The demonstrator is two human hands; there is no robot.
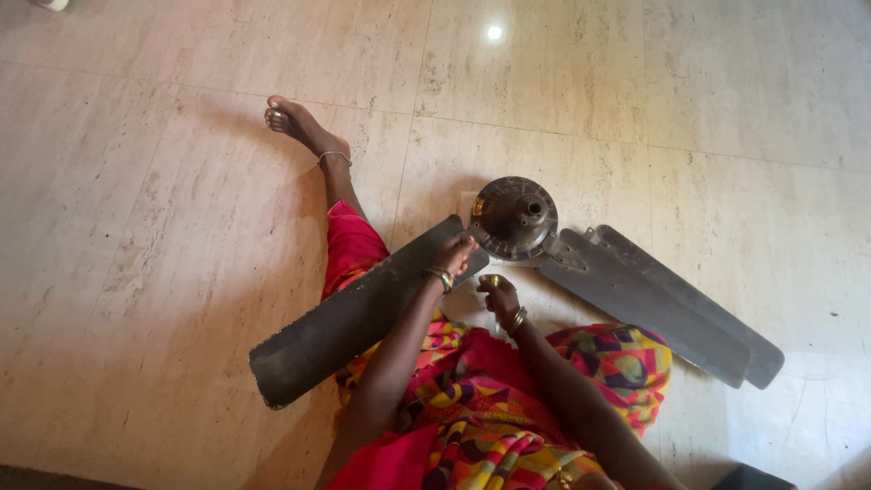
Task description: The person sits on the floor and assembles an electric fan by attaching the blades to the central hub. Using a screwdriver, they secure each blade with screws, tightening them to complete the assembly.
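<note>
Your left hand (pixel 456 254) fingers are curled on 1 fan blade (pixel 349 318), motor hub (pixel 514 218) just past them. Your right hand (pixel 498 292) pinches something small; 2 blades (pixel 662 304) lie off to its side.

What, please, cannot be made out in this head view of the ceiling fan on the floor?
- Head view: whatever the right hand pinches is too small to identify.
- The inner end of the long dark metal fan blade is covered by the left hand.
- The dark round fan motor hub shows no legible fasteners.

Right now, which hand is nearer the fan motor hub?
Left. The left hand rests on the blade root right beside the fan motor hub; the right hand sits lower, apart from it.
</note>
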